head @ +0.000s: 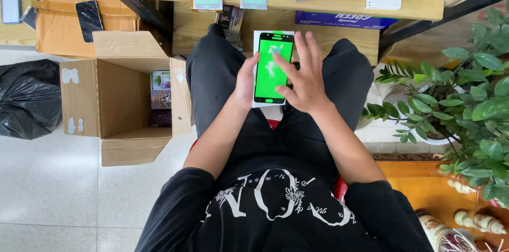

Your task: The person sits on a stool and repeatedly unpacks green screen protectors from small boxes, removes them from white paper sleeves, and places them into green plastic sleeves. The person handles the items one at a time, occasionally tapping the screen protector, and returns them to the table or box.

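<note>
Left hand (245,83) grip holding green-screened phone (273,68) by its edge, right hand (300,80) spread wide above, open carton (123,98) left.

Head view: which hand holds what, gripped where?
The left hand holds the green-screened phone by its lower left edge. The right hand rests fingers on its screen's right side.

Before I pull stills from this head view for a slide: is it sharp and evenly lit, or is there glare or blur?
Head view: soft, even daylight with faint shadows; the green-screened phone glows bright with whitish patches, held by the left hand, the right hand over it; both hands look sharp; edges bow slightly from the wide lens; the plant is crisp.
</note>
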